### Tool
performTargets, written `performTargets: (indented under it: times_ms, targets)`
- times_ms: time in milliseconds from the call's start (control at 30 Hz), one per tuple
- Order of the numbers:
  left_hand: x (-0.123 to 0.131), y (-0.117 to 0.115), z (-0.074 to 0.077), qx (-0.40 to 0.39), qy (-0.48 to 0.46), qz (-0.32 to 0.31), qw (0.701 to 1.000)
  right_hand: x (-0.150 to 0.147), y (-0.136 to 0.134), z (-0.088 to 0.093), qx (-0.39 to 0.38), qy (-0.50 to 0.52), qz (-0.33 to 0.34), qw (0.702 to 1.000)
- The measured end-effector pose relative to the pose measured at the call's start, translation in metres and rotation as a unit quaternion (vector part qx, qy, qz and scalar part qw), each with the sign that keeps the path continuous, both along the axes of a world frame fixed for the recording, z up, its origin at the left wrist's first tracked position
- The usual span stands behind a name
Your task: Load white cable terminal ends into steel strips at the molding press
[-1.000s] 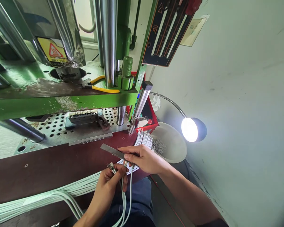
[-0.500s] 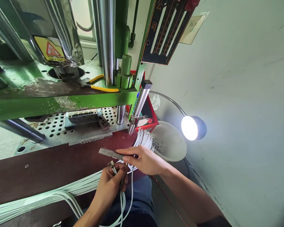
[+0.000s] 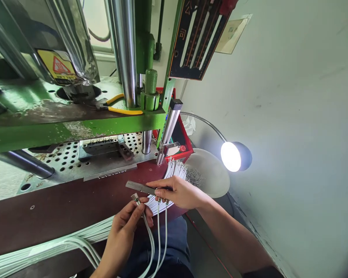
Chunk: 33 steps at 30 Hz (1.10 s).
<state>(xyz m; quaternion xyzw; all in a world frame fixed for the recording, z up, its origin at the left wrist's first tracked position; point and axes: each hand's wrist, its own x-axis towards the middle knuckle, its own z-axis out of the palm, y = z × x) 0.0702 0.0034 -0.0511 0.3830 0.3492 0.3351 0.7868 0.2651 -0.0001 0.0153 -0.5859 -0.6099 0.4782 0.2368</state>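
My right hand (image 3: 176, 193) grips a flat metal bar (image 3: 137, 187) with marks along its face, thumb in front and fingers behind. Two white cables (image 3: 158, 220) hang down from the bar under the thumb, their upper ends partly covered by my fingers. Just left of it, my left hand (image 3: 127, 220) pinches a white cable by its metal connector end (image 3: 135, 197), which points up, slightly below and apart from the bar. At least one more cable runs below this hand; its end is hidden by my fingers.
A bundle of white cables (image 3: 55, 247) lies along the brown table (image 3: 60, 208), fanned ends (image 3: 175, 170) at right. Behind stands a green press (image 3: 127, 125) with a slotted bar (image 3: 110, 173) before it and pliers (image 3: 124, 111) on top. A white basin (image 3: 214, 173) and lit lamp (image 3: 231, 156) are at right.
My left hand has moved left and slightly down, away from the bar. The bar has shifted a little to the right with my right hand, and two hanging cables now show clearly beneath it.
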Motion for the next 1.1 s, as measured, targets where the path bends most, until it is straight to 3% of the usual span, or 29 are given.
performTargets:
  times_ms: [167,833,1100]
  targets:
    - [0.003,-0.002,0.002,0.017,-0.018,-0.056,0.998,0.000,0.001,0.000,0.004,0.026,-0.003,1.000]
    - [0.011,0.002,0.013,-0.039,0.069,-0.026,0.997,-0.010,-0.003,0.004,0.002,-0.004,0.005,1.000]
    - [0.011,0.000,0.009,-0.044,0.071,-0.008,0.996,-0.012,-0.002,0.002,-0.008,0.007,0.005,1.000]
